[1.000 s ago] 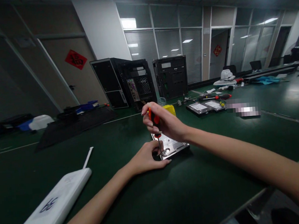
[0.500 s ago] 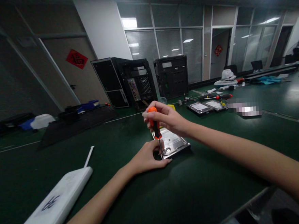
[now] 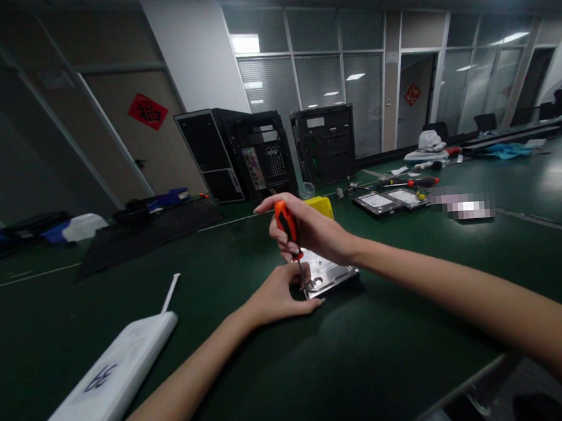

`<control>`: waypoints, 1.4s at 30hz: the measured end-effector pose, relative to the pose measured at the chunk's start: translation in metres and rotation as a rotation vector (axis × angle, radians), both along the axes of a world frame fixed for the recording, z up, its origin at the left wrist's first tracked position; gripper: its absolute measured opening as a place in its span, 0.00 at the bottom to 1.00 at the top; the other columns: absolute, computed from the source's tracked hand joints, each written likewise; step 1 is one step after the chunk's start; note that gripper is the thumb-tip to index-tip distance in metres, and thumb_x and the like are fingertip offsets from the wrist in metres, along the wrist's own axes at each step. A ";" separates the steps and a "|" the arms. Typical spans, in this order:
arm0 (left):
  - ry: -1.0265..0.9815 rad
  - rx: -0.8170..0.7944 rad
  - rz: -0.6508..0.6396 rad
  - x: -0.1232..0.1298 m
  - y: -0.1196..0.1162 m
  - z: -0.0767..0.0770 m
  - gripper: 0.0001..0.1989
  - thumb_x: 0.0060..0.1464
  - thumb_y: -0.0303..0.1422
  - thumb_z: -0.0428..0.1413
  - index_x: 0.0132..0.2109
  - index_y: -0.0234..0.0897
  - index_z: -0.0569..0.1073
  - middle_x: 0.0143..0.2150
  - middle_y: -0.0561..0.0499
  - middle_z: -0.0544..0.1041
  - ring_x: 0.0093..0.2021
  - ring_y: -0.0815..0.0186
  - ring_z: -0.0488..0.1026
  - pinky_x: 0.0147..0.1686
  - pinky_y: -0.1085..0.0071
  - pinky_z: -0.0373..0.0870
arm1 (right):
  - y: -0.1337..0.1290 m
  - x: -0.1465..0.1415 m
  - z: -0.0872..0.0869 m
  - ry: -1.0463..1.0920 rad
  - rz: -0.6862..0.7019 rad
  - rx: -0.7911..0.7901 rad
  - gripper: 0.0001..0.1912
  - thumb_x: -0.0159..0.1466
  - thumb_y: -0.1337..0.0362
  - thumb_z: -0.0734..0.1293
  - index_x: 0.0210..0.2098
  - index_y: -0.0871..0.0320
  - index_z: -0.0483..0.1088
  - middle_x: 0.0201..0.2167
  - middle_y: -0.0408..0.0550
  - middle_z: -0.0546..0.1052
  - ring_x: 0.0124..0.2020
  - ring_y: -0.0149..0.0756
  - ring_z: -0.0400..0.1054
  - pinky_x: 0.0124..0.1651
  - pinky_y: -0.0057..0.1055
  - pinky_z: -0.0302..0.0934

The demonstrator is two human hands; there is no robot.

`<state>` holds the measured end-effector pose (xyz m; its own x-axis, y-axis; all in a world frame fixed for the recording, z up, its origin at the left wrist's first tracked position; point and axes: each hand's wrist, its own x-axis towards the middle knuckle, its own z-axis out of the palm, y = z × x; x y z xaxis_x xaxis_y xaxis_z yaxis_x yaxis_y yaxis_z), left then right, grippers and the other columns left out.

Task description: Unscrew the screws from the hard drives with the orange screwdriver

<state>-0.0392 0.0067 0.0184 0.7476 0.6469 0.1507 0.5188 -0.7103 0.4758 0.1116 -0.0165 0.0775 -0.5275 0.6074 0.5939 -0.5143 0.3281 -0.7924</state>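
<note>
A silver hard drive (image 3: 332, 273) lies flat on the green tabletop in the middle of the head view. My left hand (image 3: 281, 294) grips its near left corner, thumb along the front edge and fingers at the left side. My right hand (image 3: 314, 229) is above the drive, its fingers round the handle of an orange and black screwdriver (image 3: 286, 221). The screwdriver stands slightly tilted, shaft pointing down to the drive's near left corner. Whether its tip sits in a screw is too small to tell. The index finger points out to the left, off the handle.
Behind my right hand is a yellow object (image 3: 321, 206). Two more hard drives (image 3: 379, 202) lie to the right, with a red and black screwdriver (image 3: 423, 182) behind them. Black computer cases (image 3: 325, 144) stand at the back. A long white device (image 3: 100, 383) lies at lower left.
My right hand has tilted and shifted its fingers on the screwdriver handle, the index finger now stretched out left. More of the yellow object shows. My left hand and the drive stay put.
</note>
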 end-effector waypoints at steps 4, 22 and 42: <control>0.006 -0.006 -0.017 -0.001 0.002 -0.001 0.16 0.45 0.44 0.57 0.28 0.37 0.62 0.26 0.55 0.63 0.28 0.67 0.63 0.29 0.73 0.58 | 0.002 0.000 -0.001 0.013 0.014 0.019 0.11 0.65 0.57 0.55 0.41 0.56 0.62 0.23 0.38 0.63 0.19 0.24 0.57 0.25 0.25 0.60; 0.000 0.024 -0.023 -0.001 0.003 -0.003 0.16 0.45 0.43 0.57 0.29 0.36 0.62 0.26 0.56 0.63 0.28 0.68 0.62 0.28 0.74 0.57 | 0.008 -0.008 -0.008 0.161 0.007 -0.095 0.09 0.59 0.65 0.65 0.39 0.55 0.62 0.26 0.38 0.65 0.20 0.20 0.57 0.20 0.18 0.51; -0.021 0.035 -0.021 -0.001 0.005 -0.007 0.16 0.45 0.43 0.58 0.28 0.37 0.61 0.26 0.57 0.62 0.27 0.69 0.61 0.27 0.74 0.56 | 0.010 -0.007 -0.004 0.199 0.063 -0.158 0.07 0.60 0.61 0.63 0.34 0.58 0.69 0.34 0.43 0.69 0.34 0.27 0.64 0.40 0.28 0.64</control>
<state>-0.0402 0.0117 0.0117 0.7574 0.6250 0.1890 0.4935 -0.7375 0.4610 0.1043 -0.0068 0.0734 -0.4495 0.6706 0.5901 -0.6807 0.1707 -0.7124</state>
